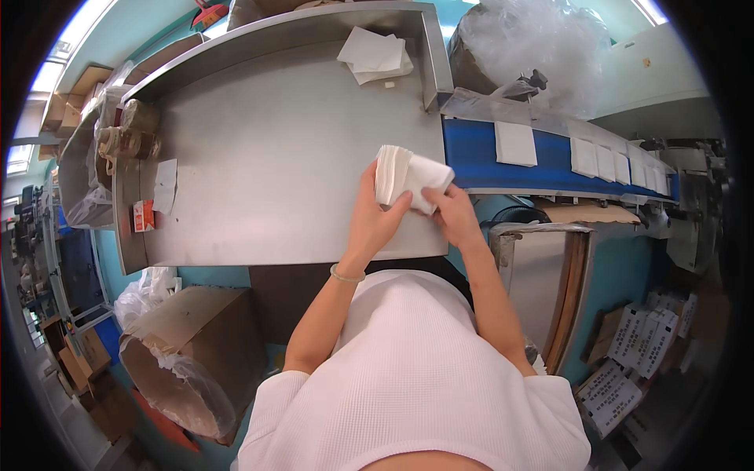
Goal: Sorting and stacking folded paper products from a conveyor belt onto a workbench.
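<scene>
Between my hands is a thick stack of folded white paper napkins (397, 174), held over the right part of a steel table (275, 157). My left hand (377, 216) wraps round its left side, with the thumb on the near face. The right hand (452, 208) grips the smoother right end, thumb on top and fingers partly hidden behind. Layered edges of the stack show on its left part. Just right of my hands, a blue conveyor belt (471, 149) meets the table and carries a white napkin stack (515, 144) close to its near end.
Further along the belt lie several more white stacks (605, 163). Loose white sheets (375, 55) rest in the table's far right corner. A raised steel rim (275, 38) bounds the table. Left are an orange-and-white packet (144, 216) and a paper slip (165, 187). A lined cardboard box (196, 353) stands below.
</scene>
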`<control>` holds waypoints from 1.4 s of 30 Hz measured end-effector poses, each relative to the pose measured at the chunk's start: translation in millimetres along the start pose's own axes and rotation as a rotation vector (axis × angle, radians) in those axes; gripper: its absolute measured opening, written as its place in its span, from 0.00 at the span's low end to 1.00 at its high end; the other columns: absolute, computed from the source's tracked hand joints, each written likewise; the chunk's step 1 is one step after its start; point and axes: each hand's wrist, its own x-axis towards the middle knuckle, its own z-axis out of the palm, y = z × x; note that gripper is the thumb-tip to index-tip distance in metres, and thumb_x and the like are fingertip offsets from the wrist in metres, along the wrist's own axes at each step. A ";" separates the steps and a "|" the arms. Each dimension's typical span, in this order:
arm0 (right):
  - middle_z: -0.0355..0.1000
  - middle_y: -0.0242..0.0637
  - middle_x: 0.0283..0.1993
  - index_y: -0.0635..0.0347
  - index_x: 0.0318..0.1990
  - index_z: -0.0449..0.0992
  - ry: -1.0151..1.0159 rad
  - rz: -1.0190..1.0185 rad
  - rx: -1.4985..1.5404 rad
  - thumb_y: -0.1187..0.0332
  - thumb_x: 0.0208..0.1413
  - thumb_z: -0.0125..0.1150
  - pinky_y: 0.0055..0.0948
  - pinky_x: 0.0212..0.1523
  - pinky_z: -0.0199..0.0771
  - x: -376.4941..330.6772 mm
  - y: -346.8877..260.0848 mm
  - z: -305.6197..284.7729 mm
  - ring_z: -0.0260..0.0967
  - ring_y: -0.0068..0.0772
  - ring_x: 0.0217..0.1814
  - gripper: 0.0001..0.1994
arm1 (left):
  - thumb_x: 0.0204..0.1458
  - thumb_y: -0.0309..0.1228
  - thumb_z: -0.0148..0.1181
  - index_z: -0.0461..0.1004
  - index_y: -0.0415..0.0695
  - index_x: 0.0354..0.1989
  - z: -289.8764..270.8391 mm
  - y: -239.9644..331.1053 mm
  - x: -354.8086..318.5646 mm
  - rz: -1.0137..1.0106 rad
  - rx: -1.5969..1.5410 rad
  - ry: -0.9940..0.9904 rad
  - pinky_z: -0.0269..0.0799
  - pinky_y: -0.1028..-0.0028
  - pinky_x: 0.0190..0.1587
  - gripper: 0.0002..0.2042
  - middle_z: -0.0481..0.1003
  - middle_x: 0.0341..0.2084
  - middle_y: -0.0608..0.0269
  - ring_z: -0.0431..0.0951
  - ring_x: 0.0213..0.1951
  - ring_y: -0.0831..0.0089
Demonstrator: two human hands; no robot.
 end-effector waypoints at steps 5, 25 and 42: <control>0.74 0.39 0.47 0.64 0.52 0.72 0.078 -0.159 -0.085 0.51 0.66 0.57 0.24 0.45 0.73 0.0 -18.2 10.0 0.72 0.24 0.45 0.22 | 0.60 0.39 0.62 0.58 0.38 0.68 11.4 -15.5 -0.7 -0.036 -0.117 -0.063 0.67 0.69 0.58 0.32 0.70 0.58 0.54 0.71 0.57 0.68; 0.74 0.34 0.42 0.65 0.52 0.73 -0.013 0.009 0.036 0.57 0.63 0.60 0.26 0.40 0.74 4.6 1.2 -11.5 0.72 0.25 0.42 0.20 | 0.54 0.33 0.66 0.52 0.32 0.67 11.1 -1.0 -4.7 -0.178 -0.221 0.023 0.69 0.67 0.59 0.37 0.64 0.61 0.46 0.69 0.60 0.63; 0.76 0.37 0.42 0.62 0.51 0.72 0.440 -0.348 0.344 0.64 0.65 0.58 0.24 0.39 0.76 -15.8 27.3 -29.4 0.76 0.26 0.40 0.13 | 0.59 0.32 0.60 0.68 0.39 0.59 37.8 13.4 -1.0 0.146 0.360 -0.303 0.65 0.62 0.59 0.20 0.71 0.57 0.53 0.71 0.58 0.60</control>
